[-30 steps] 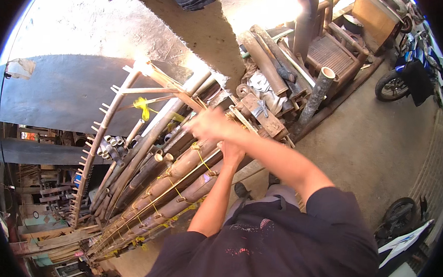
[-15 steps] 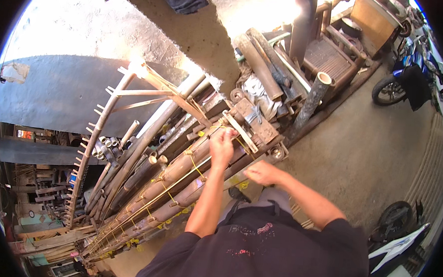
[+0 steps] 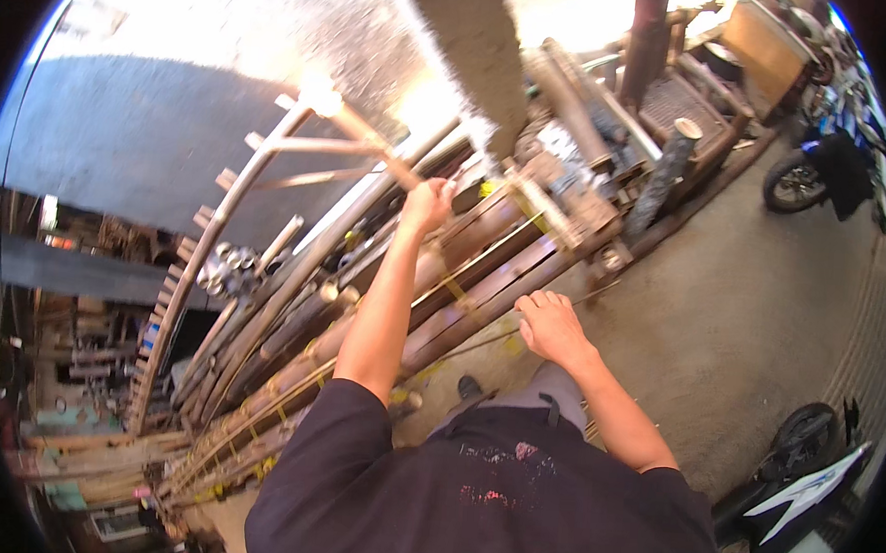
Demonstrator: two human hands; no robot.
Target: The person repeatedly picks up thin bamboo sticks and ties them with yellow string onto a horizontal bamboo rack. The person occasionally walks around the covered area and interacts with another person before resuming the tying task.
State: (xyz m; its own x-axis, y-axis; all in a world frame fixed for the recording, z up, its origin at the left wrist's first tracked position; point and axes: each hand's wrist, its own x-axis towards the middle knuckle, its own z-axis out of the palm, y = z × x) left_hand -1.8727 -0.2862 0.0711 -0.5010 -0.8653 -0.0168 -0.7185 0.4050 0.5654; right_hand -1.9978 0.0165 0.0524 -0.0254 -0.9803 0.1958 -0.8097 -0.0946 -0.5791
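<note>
1. Your left hand [image 3: 429, 206] has moved away from the wooden crosspiece [image 3: 547, 210] in the last half second, and now sits beside the lower end of the slanting strut [image 3: 370, 138]
2. Its fingers are curled narrow, but blur hides whether they pinch anything; you can't confirm a grip from here
3. Your right hand [image 3: 553, 324] hangs on the floor side of the long bamboo tubes [image 3: 502, 290], fingers loosely bent; what it holds, if anything, can't be told
4. The tubes lie diagonally between your hands, with yellow cord [image 3: 452, 287] across them
5. This wider spread probably leaves the left hand doing the reaching
</note>
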